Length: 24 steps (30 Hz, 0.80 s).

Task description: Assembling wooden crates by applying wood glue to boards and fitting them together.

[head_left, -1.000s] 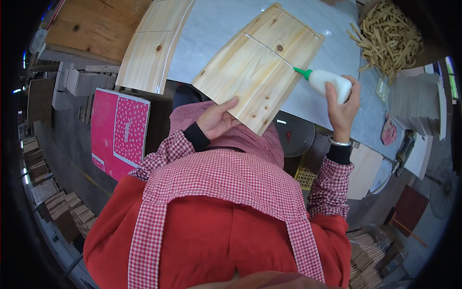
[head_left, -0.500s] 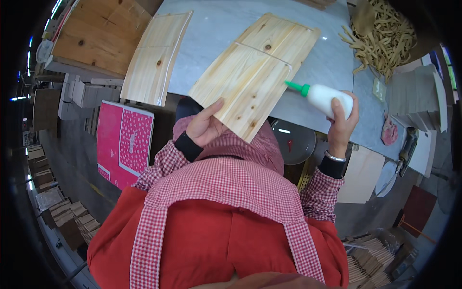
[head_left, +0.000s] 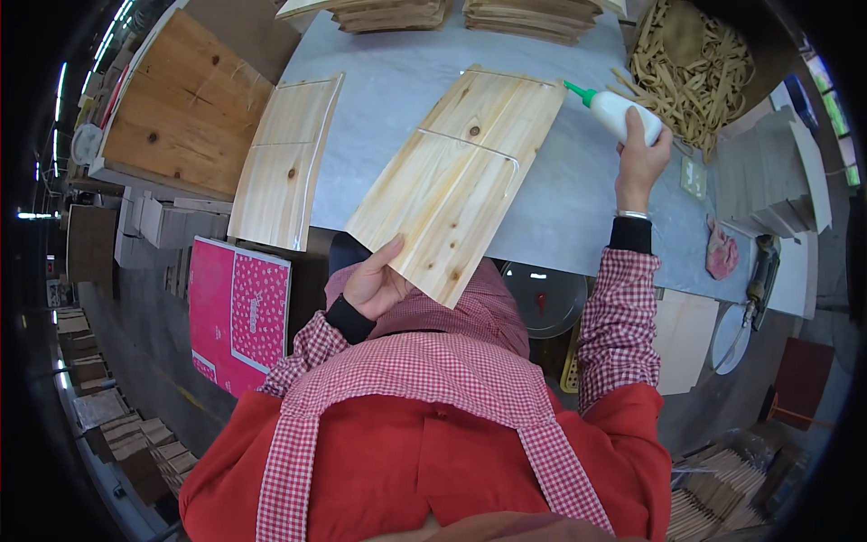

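My left hand (head_left: 376,282) grips the near left corner of a pale knotty wooden board (head_left: 461,172), thumb on top. The board slants away from me, its near end over my lap and its far part over the table. A shiny thin line crosses it and bends near its right edge; another line runs along the far edge. My right hand (head_left: 643,161) is wrapped around a white squeeze bottle (head_left: 625,117) with a green nozzle. The nozzle tip is at the board's far right corner; whether it touches, I cannot tell. A second board (head_left: 287,158) with similar lines lies to the left.
The grey table (head_left: 379,90) carries stacked wooden pieces (head_left: 528,18) at its far edge. A box of tan strips (head_left: 691,77) stands far right, near stacked grey boards (head_left: 768,172) and a pink cloth (head_left: 722,251). At left are a large wooden box (head_left: 181,108) and a pink carton (head_left: 239,312).
My right hand has moved away from me with the bottle, from the board's right side to its far right corner. The view has shifted, showing more stacked wood at the far edge.
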### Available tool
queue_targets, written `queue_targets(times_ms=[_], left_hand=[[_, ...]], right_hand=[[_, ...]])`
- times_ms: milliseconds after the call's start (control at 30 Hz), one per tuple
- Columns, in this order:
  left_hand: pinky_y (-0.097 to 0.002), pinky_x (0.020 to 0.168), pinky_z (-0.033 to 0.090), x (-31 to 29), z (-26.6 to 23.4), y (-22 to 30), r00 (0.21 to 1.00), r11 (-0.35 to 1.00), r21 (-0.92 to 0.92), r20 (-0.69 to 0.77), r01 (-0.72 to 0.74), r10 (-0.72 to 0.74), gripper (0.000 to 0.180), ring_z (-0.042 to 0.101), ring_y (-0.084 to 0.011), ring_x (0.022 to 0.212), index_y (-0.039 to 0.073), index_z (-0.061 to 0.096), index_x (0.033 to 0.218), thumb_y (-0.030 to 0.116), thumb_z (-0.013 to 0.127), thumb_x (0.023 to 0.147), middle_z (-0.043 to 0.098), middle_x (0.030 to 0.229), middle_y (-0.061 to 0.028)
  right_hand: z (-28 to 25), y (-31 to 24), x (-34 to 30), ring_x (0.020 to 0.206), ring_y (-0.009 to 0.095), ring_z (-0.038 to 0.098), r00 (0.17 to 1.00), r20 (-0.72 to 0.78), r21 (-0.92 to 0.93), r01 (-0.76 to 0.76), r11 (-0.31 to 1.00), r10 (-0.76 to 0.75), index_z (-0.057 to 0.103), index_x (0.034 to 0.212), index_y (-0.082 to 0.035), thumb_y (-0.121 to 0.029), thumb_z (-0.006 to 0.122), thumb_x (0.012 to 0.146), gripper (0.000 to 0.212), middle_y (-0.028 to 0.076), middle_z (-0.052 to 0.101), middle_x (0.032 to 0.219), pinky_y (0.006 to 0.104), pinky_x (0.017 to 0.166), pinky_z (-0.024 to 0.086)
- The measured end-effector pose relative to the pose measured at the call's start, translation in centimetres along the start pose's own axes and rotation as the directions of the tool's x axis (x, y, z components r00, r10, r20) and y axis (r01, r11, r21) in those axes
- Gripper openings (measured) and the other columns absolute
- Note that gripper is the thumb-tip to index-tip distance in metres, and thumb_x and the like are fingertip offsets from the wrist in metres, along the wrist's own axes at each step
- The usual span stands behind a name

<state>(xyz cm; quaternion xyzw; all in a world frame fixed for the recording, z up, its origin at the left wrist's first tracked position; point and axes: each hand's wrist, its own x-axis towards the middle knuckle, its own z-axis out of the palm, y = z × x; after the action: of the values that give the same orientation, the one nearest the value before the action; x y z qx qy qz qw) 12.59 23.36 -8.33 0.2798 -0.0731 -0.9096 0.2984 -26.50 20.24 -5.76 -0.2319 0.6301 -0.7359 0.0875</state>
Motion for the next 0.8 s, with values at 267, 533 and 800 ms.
queue_targets(times_ms=[267, 533, 800], left_hand=[[-0.0444, 0.105, 0.043, 0.4, 0.4, 0.0, 1.0, 1.0, 0.017, -0.002, -0.018, 0.018, 0.052, 0.046, -0.0287, 0.128, 0.002, 0.028, 0.141, 0.016, 0.051, 0.097, 0.043, 0.139, -0.0177], [-0.0419, 0.105, 0.043, 2.6, 0.1, 1.1, 0.997, 0.999, -0.026, 0.07, -0.03, 0.032, 0.047, 0.049, -0.0276, 0.124, -0.001, 0.033, 0.137, 0.014, 0.051, 0.096, 0.047, 0.136, -0.0176], [-0.0407, 0.105, 0.044, 5.7, 0.1, 2.2, 0.988, 0.994, -0.014, 0.11, -0.104, 0.105, 0.042, 0.052, -0.027, 0.121, -0.001, 0.038, 0.131, 0.013, 0.054, 0.095, 0.051, 0.131, -0.0174]], right_hand=[[-1.7, -1.1, -1.3, 0.064, 0.008, 0.054, 0.994, 0.107, -0.079, -0.027, 0.997, 0.035, 0.056, 0.102, -0.003, -0.027, 0.073, 0.082, 0.035, 0.004, 0.059, 0.086, 0.0201, 0.046, 0.042], [-4.0, -3.9, -7.3, 0.061, 0.008, 0.053, 0.946, 0.301, -0.029, -0.118, 0.993, 0.121, 0.054, 0.098, -0.001, -0.026, 0.073, 0.082, 0.034, 0.005, 0.059, 0.082, 0.0209, 0.045, 0.041], [-6.1, -6.2, -13.5, 0.061, 0.005, 0.049, 0.889, 0.44, -0.104, -0.091, 0.99, 0.128, 0.055, 0.102, -0.004, -0.026, 0.068, 0.085, 0.031, 0.001, 0.057, 0.082, 0.0186, 0.046, 0.037]])
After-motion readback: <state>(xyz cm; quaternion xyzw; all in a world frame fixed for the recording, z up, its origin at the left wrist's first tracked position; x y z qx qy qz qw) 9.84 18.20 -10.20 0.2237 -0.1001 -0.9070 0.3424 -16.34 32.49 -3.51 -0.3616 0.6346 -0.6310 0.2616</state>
